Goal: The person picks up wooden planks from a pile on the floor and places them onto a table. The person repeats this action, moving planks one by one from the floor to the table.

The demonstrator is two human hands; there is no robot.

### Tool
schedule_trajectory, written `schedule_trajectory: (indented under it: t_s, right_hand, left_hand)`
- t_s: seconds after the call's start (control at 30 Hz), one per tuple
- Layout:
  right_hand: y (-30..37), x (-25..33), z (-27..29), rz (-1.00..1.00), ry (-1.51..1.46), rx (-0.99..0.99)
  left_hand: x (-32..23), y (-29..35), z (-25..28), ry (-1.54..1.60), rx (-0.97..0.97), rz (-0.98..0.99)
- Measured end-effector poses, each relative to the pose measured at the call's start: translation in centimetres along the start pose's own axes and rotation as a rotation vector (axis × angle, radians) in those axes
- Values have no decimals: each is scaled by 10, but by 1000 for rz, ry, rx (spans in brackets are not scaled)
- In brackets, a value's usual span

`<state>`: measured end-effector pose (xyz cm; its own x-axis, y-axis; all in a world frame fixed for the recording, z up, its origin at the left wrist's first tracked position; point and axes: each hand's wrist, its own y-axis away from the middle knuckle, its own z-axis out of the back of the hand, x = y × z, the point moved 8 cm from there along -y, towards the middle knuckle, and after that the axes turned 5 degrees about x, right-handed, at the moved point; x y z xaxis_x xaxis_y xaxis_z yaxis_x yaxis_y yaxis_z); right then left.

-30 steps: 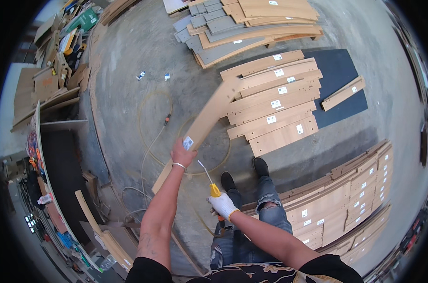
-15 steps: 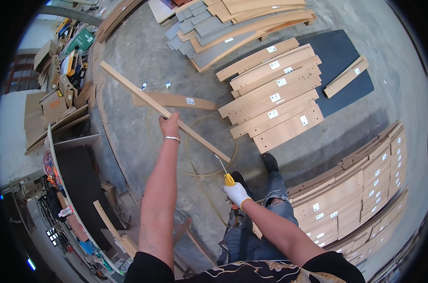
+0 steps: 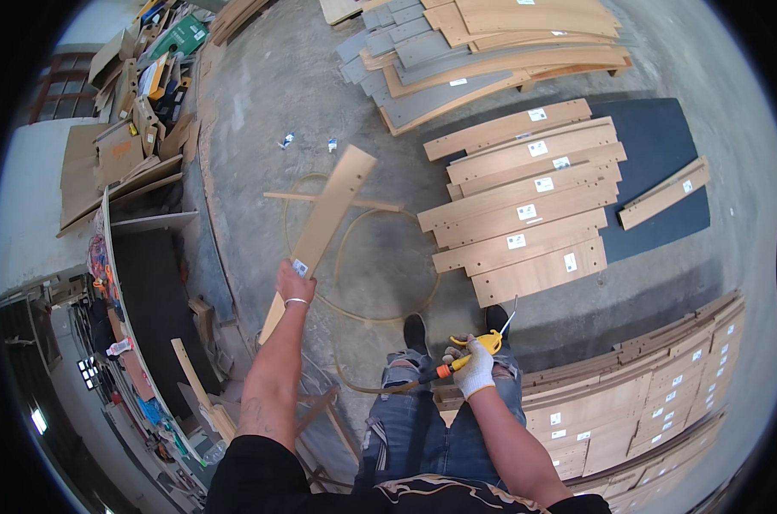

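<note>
My left hand [image 3: 296, 283], bare and with a bangle at the wrist, is closed around a light wooden plank [image 3: 335, 193]. The plank slants up and away to the right, its broad face and a white label showing. In a white glove, my right hand [image 3: 474, 370] grips a yellow air blow gun [image 3: 488, 343] above my right thigh. Its thin metal nozzle points up and right, apart from the plank. An orange fitting and a yellowish hose [image 3: 388, 387] trail from the gun. Beyond the held plank, a narrow wooden strip [image 3: 375, 205] is seen at floor level.
Labelled planks [image 3: 525, 193] lie in a row on a dark panel [image 3: 662, 128] at right. More boards are stacked at lower right [image 3: 602, 437] and far back [image 3: 500, 64]. The hose coils across the floor [image 3: 380, 283]. Cardboard scraps [image 3: 119, 158] and a shelf fill the left side.
The held plank has swung from slanting down-right, edge showing, to slanting up-right with its broad face showing. My right hand has moved right with the blow gun, away from the plank.
</note>
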<state>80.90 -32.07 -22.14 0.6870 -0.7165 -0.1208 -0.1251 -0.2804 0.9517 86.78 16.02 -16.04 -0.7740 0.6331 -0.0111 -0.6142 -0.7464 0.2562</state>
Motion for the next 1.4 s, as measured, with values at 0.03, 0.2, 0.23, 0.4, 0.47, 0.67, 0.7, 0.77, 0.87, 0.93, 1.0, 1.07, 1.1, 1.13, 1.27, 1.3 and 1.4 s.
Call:
schedule_trajectory:
  t_s: [0.03, 0.2, 0.23, 0.4, 0.47, 0.67, 0.7, 0.77, 0.87, 0.93, 1.0, 1.07, 1.1, 1.13, 1.27, 1.3, 1.4]
  right_hand:
    - [-1, -8, -21, -43, -33, 34]
    - [-40, -88, -94, -264, 46, 132]
    - [-46, -100, -110, -270, 105, 110]
    - [-122, -164, -158, -238, -78, 84]
    - [-149, -191, -171, -236, -182, 50]
    - [-205, -259, -220, -287, -129, 37]
    - [-210, -262, -228, -288, -117, 28]
    - [-225, -263, -246, -263, -117, -23]
    - [-247, -268, -255, -291, -189, -41]
    - [-252, -269, -265, -319, -252, 33]
    - [-256, -265, -275, -298, -206, 16]
    - [-253, -264, -276, -286, -189, -9]
    - [-252, -268, -272, -292, -192, -17]
    - [-251, -270, -269, -297, -196, -24]
    - [-236, -268, -262, -318, -166, 13]
    - [-230, -262, -263, -316, -134, -1]
    - [-208, -241, -257, -286, -3, -98]
  left_hand:
    - [5, -10, 1, -63, 10, -43]
    - [33, -99, -39, -356, 192, -187]
    - [35, -120, -52, -414, 215, -223]
    - [78, -249, -164, -516, 315, -428]
    - [93, -292, -207, -555, 276, -563]
    - [82, -376, -320, -582, 364, -766]
    - [84, -382, -336, -567, 333, -801]
    - [91, -392, -366, -531, 322, -819]
    - [83, -392, -393, -472, 270, -799]
    - [69, -388, -401, -467, 286, -752]
    - [68, -392, -406, -502, 340, -668]
    - [67, -395, -399, -498, 379, -677]
    - [69, -401, -393, -501, 385, -679]
    - [68, -400, -387, -510, 378, -686]
    - [30, -367, -341, -469, 451, -710]
    - [31, -359, -328, -458, 524, -672]
    - [43, -330, -281, -446, 659, -584]
